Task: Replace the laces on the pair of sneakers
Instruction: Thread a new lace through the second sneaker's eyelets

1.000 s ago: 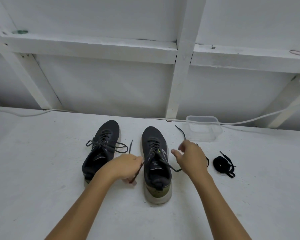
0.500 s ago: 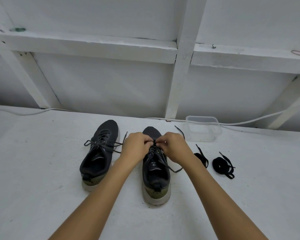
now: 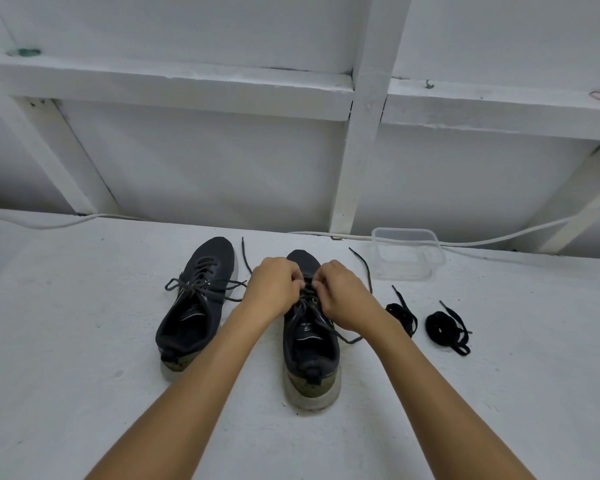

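Both hands — left hand, right hand — still pinching the right sneaker's lace

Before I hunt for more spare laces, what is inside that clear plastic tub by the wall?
The clear tub looks empty through its walls; only the white table shows under it. Two black lace bundles lie outside it. No part is covered.

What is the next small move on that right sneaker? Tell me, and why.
Probably draw the old lace out of the top eyelets: both hands, left and right, pinch it over the right sneaker, and its ends already trail loose.
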Tool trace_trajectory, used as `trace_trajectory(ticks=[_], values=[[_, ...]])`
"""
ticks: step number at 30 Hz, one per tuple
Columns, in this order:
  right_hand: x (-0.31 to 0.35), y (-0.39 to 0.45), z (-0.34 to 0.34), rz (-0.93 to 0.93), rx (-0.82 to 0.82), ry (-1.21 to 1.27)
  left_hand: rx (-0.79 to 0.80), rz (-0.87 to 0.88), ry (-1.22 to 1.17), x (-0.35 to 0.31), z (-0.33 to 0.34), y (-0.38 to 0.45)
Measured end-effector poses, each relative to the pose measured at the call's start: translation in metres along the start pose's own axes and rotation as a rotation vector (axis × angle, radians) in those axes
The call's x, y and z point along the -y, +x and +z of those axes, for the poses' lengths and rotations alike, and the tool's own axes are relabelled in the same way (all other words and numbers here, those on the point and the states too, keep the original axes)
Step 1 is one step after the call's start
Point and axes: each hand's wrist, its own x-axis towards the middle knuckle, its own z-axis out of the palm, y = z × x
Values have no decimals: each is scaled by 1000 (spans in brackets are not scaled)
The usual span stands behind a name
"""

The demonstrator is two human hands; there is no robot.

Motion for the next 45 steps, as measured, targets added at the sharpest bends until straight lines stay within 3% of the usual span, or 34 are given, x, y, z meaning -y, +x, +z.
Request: trace_trajectory(ticks=[9, 14, 22, 30, 34, 39, 42, 45], values=[[-5, -8, -3, 60, -58, 115, -115, 37, -160, 9, 11, -17], [-4, -11, -14, 14, -11, 164, -36, 69, -165, 13, 0, -17], [2, -6, -12, -33, 10, -67, -18, 73, 1, 8, 5, -12], [-5, -19, -3, 93, -96, 149, -116, -63, -286, 16, 23, -27], [-4, -21, -10, 86, -136, 231, -111, -12, -288, 19, 10, -27], [1, -18, -24, 46, 34, 172, 83, 8, -279, 16, -10, -22], [4, -16, -22, 77, 96, 113, 96, -23, -242, 12, -9, -20], [4, -19, -18, 103, 59, 148, 76, -48, -230, 14, -5, -23]])
